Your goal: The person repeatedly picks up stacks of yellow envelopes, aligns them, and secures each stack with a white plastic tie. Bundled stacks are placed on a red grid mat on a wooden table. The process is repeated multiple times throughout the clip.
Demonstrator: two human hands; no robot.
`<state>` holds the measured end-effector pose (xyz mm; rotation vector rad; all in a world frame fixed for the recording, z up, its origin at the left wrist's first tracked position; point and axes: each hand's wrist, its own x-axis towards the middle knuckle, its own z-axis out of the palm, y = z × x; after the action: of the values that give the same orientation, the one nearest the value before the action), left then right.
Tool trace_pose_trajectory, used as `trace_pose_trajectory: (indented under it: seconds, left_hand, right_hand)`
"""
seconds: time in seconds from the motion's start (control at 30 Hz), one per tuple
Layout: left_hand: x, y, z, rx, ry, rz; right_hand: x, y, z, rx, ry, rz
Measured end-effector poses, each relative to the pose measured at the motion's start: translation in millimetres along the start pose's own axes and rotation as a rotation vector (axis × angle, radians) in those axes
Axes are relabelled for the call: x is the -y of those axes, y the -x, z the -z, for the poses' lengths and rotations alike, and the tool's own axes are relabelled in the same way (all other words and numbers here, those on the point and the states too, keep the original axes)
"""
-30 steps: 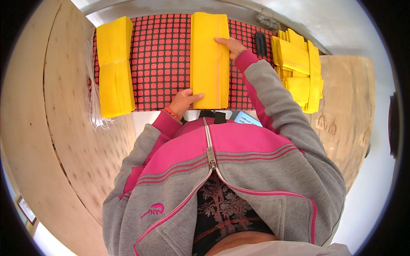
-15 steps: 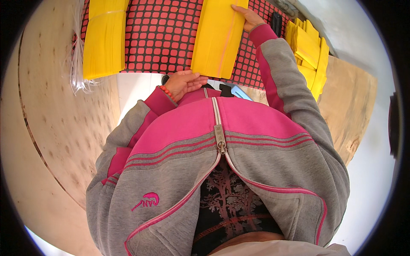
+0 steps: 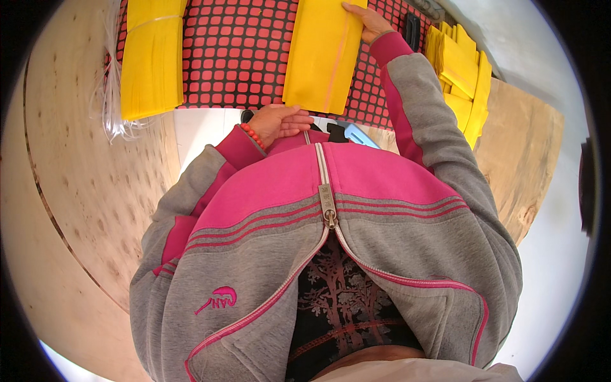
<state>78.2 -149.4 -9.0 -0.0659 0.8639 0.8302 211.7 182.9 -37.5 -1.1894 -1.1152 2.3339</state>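
Note:
A flat stack of yellow sheets (image 3: pixel 320 60) with a pale pink line along it lies on a red-and-black checked mat (image 3: pixel 235 57). My right hand (image 3: pixel 372 24) is at its far right edge, one digit laid over the top and the other fingers mostly hidden. It appears to grip that edge. At the near left corner of the stack is my left hand (image 3: pixel 280 124), palm turned up and fingers stretched out. Its fingertips lie just below the near edge of the stack, holding nothing. A red bead bracelet (image 3: pixel 252 135) circles the left wrist.
To the left lies another yellow bundle (image 3: pixel 151 70) with a band round it, beside clear plastic strands (image 3: pixel 114 105). Folded yellow pieces (image 3: pixel 461 73) are piled at the right, near a black object (image 3: pixel 412 33). Wooden boards (image 3: pixel 519 153) flank both sides.
The view has shifted slightly. My left hand's fingers reach out a little further below the stack's near edge. My right hand keeps its place at the far right edge.

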Motion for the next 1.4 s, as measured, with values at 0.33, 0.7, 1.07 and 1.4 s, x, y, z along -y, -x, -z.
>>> trace_pose_trajectory:
  seconds: [0.33,0.7,1.07,1.4]
  left_hand:
    - [-0.7,-1.0,-0.1,0.062,-0.102,0.023]
    - [-0.2,-1.3,-5.8,0.062,-0.155,0.021]
    - [-5.8,1.7,-7.3,0.077,-0.205,0.038]
    - [-34.5,18.9,-19.1,-0.537,-1.273,-1.123]
  right_hand:
    - [9.0,3.7,-5.7,-0.077,0.002,-0.061]
    - [12.8,2.6,-3.0,0.009,-0.06,-0.031]
    - [15.5,5.9,-7.1,-0.017,0.102,0.033]
    - [14.9,3.1,-6.0,-0.086,0.298,0.096]
